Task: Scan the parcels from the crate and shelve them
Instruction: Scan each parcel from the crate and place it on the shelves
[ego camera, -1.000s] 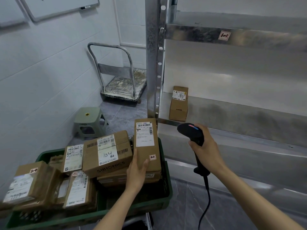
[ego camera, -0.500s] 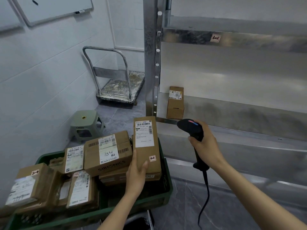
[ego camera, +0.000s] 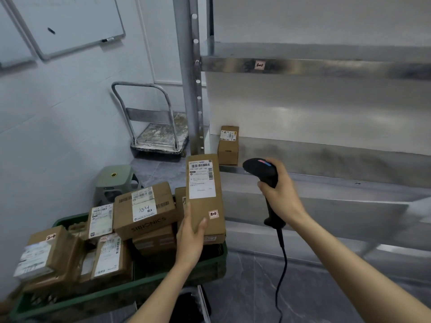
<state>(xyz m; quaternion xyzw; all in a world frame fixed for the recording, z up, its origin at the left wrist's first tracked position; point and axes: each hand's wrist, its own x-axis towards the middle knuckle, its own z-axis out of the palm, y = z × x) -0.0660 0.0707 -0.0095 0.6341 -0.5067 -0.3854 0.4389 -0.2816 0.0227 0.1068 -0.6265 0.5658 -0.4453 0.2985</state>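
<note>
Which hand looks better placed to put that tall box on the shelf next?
Left. The left hand already grips the tall parcel, beside the shelf; the right hand is occupied with the scanner.

Small print on the label of the held parcel (ego camera: 204, 194) is unreadable. The left hand (ego camera: 190, 238) covers that parcel's lower left corner. The crate (ego camera: 116, 297) runs off the left edge, its lower parcels buried under others. The scanner cable (ego camera: 281, 276) leaves the bottom edge. The shelf (ego camera: 326, 164) is smeared and cut off at right.
</note>
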